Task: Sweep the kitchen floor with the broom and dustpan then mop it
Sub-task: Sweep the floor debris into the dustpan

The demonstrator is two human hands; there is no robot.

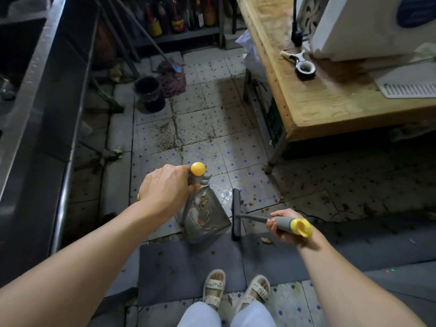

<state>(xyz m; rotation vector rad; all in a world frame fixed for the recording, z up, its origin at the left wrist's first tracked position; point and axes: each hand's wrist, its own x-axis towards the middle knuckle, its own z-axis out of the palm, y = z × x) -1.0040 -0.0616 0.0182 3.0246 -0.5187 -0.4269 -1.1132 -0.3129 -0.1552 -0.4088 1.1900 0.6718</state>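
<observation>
The left hand (pixel 165 187) grips the dustpan (pixel 205 215) handle; the right hand (pixel 282 228), right of the dustpan, has fingers wrapped around the broom (pixel 236 213) grip. Both tools appear light, rigid plastic; hold them by the padded handles.

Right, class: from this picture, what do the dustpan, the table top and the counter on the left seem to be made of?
Dustpan: probably grey plastic, matte, with a yellow knob on the handle. Table top: wood, pale and worn, its grain and stains showing. Counter: likely stainless steel, with a dull silvery sheen and streaky reflections.
</observation>
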